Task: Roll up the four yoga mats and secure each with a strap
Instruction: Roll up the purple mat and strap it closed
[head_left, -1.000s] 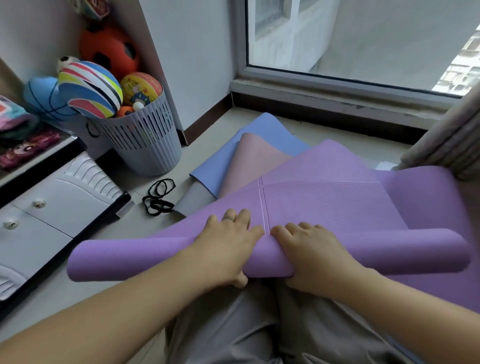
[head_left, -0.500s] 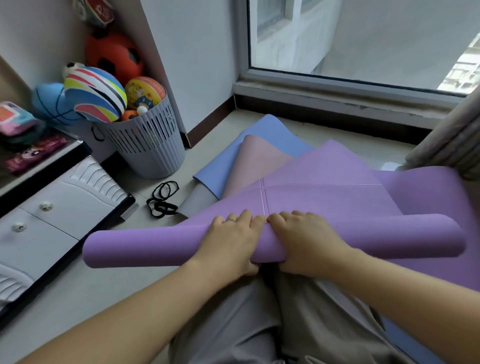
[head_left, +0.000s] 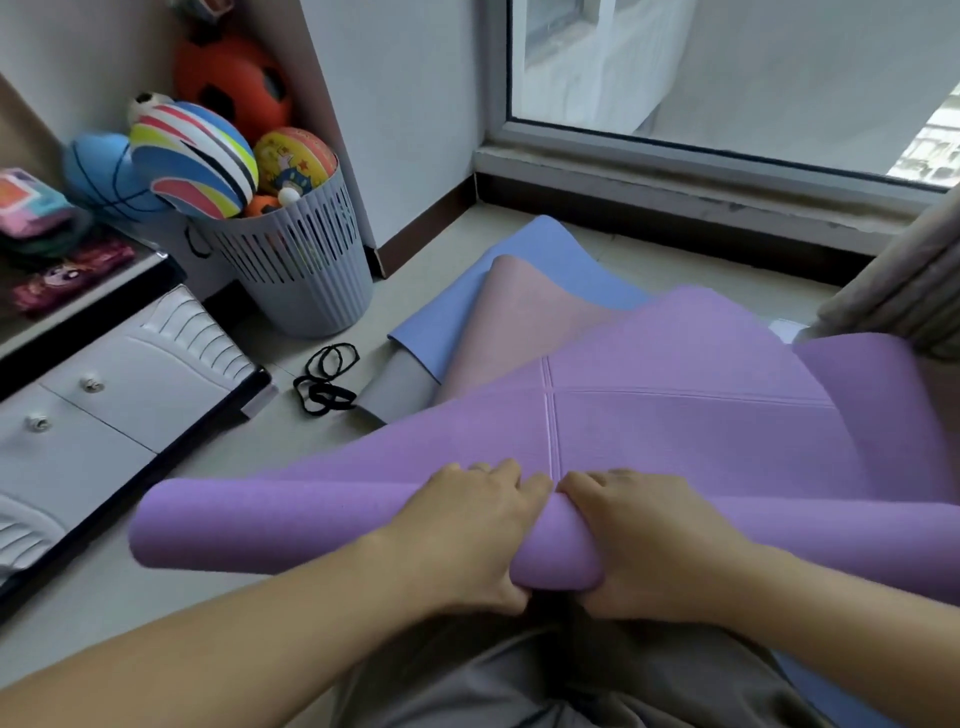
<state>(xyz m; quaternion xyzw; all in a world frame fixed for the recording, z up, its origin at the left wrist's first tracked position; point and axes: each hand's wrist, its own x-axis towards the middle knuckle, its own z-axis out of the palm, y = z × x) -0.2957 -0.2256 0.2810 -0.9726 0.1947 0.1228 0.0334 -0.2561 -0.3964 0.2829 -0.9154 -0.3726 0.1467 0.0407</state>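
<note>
Fingers (head_left: 498, 475) of the left hand (head_left: 462, 525) curl over the top of the rolled part of the purple mat (head_left: 285, 525), thumb tucked beneath, so the hand grips the roll near its centre. The right hand (head_left: 639, 535), just beside it with fingertips almost touching, grips the roll the same way. Compared with one second ago, both hands sit closer together and wrap further round the roll, where the fingers then lay flatter on top; the roll also appears slightly thicker. Judgement: rolling of the first mat is under way, a long unrolled length lies ahead toward the window (head_left: 727, 78), and no mat is strapped yet. Surroundings, left to right: a white drawer unit (head_left: 104, 415) stands near the roll's left end; a slotted basket (head_left: 301, 280) of balls stands beyond it; the black straps (head_left: 324, 387) lie in a loose heap on the floor (head_left: 156, 613) between basket and mats, apart from both hands. A blue mat (head_left: 545, 260) and a pink mat (head_left: 519, 322) lie fanned beneath the purple mat, and a second purple mat (head_left: 883, 379) lies at the right, near a curtain (head_left: 904, 280). Obstructions: the overlapping mats beneath may drag or skew the roll, and the drawer unit limits room at the left end.
</note>
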